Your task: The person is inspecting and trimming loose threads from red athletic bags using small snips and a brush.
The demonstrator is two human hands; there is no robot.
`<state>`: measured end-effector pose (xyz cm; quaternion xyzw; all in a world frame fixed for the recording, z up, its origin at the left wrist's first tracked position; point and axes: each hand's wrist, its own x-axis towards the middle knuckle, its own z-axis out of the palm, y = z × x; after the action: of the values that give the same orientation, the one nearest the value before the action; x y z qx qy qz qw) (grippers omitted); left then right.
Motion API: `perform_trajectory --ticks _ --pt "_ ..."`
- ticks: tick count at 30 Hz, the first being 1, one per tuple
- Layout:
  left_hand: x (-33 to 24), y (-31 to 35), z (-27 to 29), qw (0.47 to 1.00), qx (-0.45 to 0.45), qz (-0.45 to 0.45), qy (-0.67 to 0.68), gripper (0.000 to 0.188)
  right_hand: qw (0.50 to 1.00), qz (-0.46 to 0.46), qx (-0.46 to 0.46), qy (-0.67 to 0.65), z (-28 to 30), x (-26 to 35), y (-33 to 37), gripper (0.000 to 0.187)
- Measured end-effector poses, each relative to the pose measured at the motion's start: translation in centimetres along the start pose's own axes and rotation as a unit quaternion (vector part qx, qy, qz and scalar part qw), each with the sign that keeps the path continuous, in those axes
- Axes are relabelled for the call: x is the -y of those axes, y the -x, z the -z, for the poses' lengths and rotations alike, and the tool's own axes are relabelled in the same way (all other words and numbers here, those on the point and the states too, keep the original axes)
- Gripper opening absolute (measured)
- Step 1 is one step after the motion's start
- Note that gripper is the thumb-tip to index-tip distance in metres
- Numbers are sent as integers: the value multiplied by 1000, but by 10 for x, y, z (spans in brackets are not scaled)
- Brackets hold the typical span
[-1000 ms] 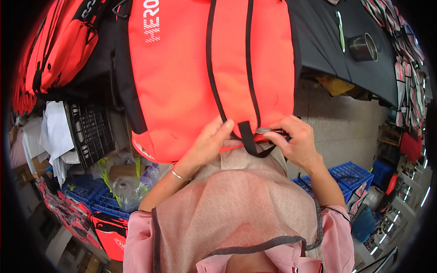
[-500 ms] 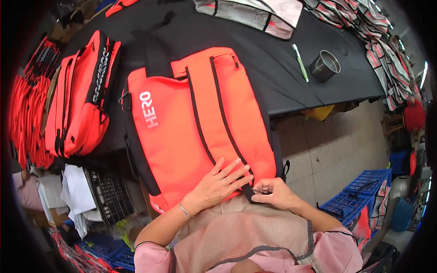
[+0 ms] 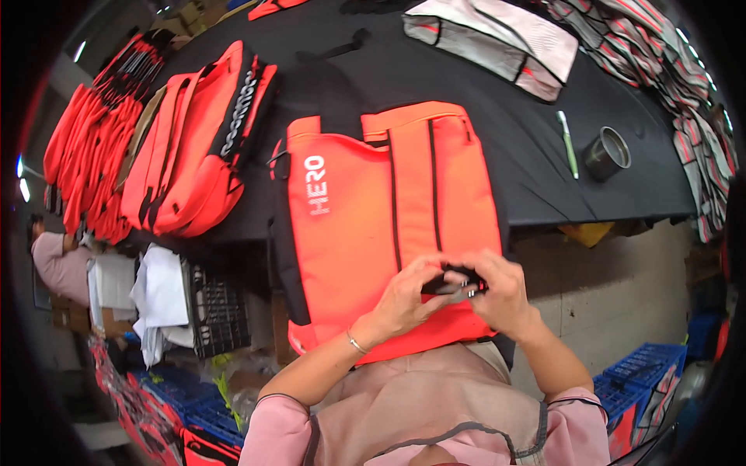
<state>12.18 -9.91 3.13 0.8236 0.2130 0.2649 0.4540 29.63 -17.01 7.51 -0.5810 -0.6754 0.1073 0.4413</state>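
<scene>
At the table's near edge: from my remote seat I see the orange bag (image 3: 350,233) lying flat, its upper part on the black-covered table (image 3: 536,190) and its lower end jutting past the edge to meet the apron (image 3: 435,388); I judge the lap props that overhang and keeps the lower end within reach.
Left hand: I read the fingers of the left hand (image 3: 408,293) as bent and pinching a black strap piece (image 3: 437,283) above the bag's lower part, probably to steady it.
Right hand: the right hand (image 3: 499,291) curls around the other end of that dark piece, thumb against fingers; blur keeps me from telling exactly how the fingertips sit.
Shoulder strap: the orange shoulder strap (image 3: 416,194) runs lengthwise up the bag, uppermost, which I take as the reason for this face-up lay.
Left of the bag: a second orange bag (image 3: 190,155) leans beside an orange pile (image 3: 97,163), parked, I suppose, to leave the middle for handling.
Right of the bag: a green-handled brush (image 3: 568,145) and a metal mug (image 3: 607,154) stand near each other, apart from the bag, likely to stay handy yet unbumped.
</scene>
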Motion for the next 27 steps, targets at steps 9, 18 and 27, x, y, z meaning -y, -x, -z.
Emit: perform_trajectory --ticks 9,18,27 --pt "27 5 6 981 -174 44 72 35 850 -345 183 -354 -58 -55 -46 26" --pt "8 12 3 980 -163 -44 -102 41 798 -393 207 -407 -36 -46 -33 26" --pt "0 21 -9 911 368 -11 186 43 891 -349 28 -288 19 -67 -65 31"
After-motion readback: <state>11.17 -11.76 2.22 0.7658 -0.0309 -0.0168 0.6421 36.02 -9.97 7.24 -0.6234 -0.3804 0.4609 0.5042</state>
